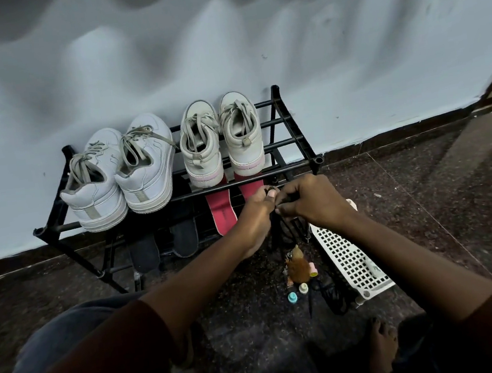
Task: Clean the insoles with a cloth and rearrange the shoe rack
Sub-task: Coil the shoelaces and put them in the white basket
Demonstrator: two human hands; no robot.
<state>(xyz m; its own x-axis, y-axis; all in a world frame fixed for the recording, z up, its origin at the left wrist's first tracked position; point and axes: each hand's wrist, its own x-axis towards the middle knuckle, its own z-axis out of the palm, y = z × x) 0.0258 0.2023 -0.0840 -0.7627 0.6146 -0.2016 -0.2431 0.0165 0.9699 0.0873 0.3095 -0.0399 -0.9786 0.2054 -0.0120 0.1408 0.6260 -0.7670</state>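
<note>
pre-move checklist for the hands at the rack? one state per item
1. Left hand has hold of the dark strap: ok, fingers curled round it.
2. Right hand on the same strap: ok, pinching it.
3. Strap fastened to the front rail of the shoe rack: cannot tell, the hands cover that spot.
4. Left sneaker pair and right sneaker pair seated on the top shelf: ok.
5. Red insoles and black insoles on the lower tier: ok, leaning out the front.
6. Cloth within reach: not ok, none in view.
</note>
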